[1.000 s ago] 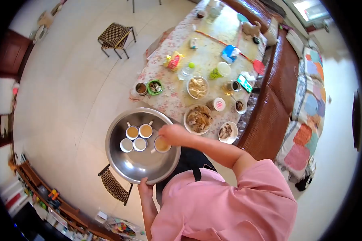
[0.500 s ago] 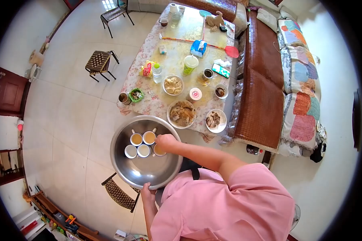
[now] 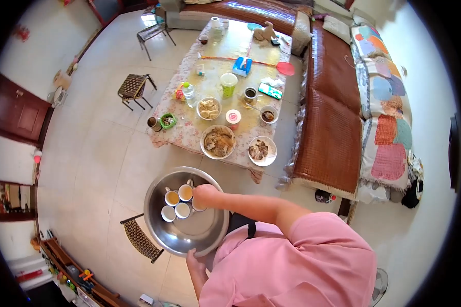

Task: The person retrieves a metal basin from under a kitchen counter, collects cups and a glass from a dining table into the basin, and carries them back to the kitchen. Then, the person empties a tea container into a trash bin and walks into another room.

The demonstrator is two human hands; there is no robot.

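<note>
1 rounded mug [image 3: 199, 207] in the closed right hand [image 3: 206, 195], shiny circular metal basin [image 3: 197, 233] in the left hand [image 3: 192, 259]

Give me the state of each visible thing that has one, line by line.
Steel basin: gripped by left hand
Right hand: closed on partly hidden mug
Upper two mugs: holding tan liquid
Lower two mugs: upright, contents unclear
Large bowl: holds food
Phone: screen lit
Bottle: upright, capped
Door: shut

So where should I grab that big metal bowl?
Probably best to take the metal bowl by opposite sides of its rim, one hand each, coming from outside. It's wide and round, with no handles showing, and mugs sit inside. Some hold drink, so keep it level. The left hand is on the near edge.
</note>
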